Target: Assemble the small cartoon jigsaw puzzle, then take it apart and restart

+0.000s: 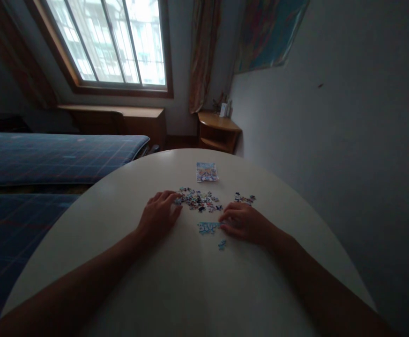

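A heap of loose jigsaw puzzle pieces [197,200] lies on the white round table [197,290]. At its left edge rests my left hand [159,211], fingers spread and reaching onto the outer pieces, thumb held apart. Nearer to me is a joined strip of light blue puzzle pieces [207,228] with lettering-like shapes. My right hand [244,223] has its thumb and fingertips closed at the strip's right end, on a puzzle piece mostly hidden by the fingers. Just below the strip sits a small light blue piece cluster [222,244].
Beyond the heap lies a small printed picture sheet [206,172]. A smaller group of pieces [245,198] is behind my right hand. A bed with a blue plaid cover [56,157] stands left, a wall [348,154] right, a corner shelf [220,122] behind the table.
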Demonstrator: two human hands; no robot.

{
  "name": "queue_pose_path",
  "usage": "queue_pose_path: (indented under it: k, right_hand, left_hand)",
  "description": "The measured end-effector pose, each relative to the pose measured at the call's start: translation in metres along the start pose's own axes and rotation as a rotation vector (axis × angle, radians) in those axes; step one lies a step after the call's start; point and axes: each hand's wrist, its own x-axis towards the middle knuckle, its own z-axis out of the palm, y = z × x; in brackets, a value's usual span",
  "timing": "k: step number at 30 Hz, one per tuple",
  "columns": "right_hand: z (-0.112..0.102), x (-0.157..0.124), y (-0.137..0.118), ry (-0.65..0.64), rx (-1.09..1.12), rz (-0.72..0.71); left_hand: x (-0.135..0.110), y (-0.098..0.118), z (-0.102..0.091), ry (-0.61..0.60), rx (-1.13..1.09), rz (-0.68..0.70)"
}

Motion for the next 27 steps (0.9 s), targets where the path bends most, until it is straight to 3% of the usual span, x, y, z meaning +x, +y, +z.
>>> queue_pose_path:
  k: [12,17,21,27]
  right_hand:
    - [0.004,0.002,-0.003,0.012,0.024,-0.002]
    - [0.005,0.003,-0.006,0.002,0.018,0.015]
    - [0.005,0.003,-0.007,0.011,0.03,0.019]
    - [0.005,0.004,-0.008,0.005,0.032,0.026]
  left_hand:
    - [0.006,-0.012,0.009,-0.06,-0.124,-0.112]
    - [0.006,-0.008,0.012,-0.015,-0.111,0.015]
    - [0.004,0.002,0.01,-0.059,-0.071,0.156]
    - [0.004,0.005,0.01,-0.074,-0.031,0.162]
